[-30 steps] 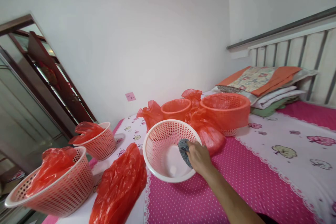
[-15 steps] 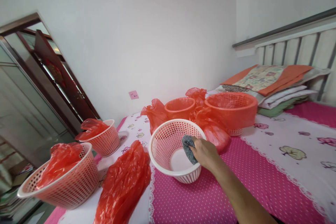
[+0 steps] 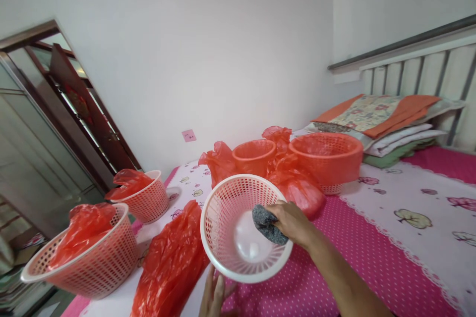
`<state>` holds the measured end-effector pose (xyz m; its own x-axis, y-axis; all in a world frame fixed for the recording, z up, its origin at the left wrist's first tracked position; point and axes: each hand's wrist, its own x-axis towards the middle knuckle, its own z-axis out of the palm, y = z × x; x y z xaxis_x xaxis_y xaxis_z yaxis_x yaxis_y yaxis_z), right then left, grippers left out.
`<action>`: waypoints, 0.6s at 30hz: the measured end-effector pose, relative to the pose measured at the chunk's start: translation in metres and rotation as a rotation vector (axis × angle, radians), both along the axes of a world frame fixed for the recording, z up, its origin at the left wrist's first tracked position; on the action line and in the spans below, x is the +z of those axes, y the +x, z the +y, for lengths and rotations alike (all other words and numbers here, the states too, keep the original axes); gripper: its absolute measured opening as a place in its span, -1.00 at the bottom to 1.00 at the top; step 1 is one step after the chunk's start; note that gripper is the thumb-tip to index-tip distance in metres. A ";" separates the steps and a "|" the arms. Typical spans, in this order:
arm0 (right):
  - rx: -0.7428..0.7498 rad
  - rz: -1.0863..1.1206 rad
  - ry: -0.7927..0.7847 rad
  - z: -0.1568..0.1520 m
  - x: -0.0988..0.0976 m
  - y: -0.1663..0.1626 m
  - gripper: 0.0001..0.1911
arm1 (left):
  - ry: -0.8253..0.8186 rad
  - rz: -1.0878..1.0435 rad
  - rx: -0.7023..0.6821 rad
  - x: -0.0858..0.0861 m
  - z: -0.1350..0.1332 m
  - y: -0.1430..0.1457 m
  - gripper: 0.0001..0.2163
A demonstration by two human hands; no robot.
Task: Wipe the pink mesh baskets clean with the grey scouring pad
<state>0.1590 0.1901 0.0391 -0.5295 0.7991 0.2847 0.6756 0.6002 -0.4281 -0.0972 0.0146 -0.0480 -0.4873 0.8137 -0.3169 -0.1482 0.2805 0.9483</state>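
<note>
A pale pink plastic basket with holes in its sides tilts above the bed, its mouth turned toward me. My right hand is closed on a dark grey cloth at the basket's right rim; whether it also grips the rim is hidden. Below the lower left rim, my left hand has its fingers spread. Its fingertips are close under the basket, and I cannot tell if they touch it. A crumpled red plastic bag lies just left of that hand.
Two pink baskets stand at the left, a large one and a smaller one, with red bags in them. Behind are red-wrapped baskets and a red bag. Folded bedding lies by the headboard.
The basket has tipped toward me and shifted slightly left and down. My right hand has moved down a little with the cloth. My left hand has come into view from below.
</note>
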 end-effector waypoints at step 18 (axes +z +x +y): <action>0.170 0.391 -0.352 -0.003 0.005 0.023 -0.77 | 0.124 -0.882 -0.132 -0.022 0.036 0.084 -0.86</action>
<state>0.1819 0.1874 0.0444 -0.5675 0.7942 0.2173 0.3320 0.4622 -0.8223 -0.0133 0.0508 -0.0703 -0.0088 0.8991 -0.4377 -0.8104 0.2500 0.5299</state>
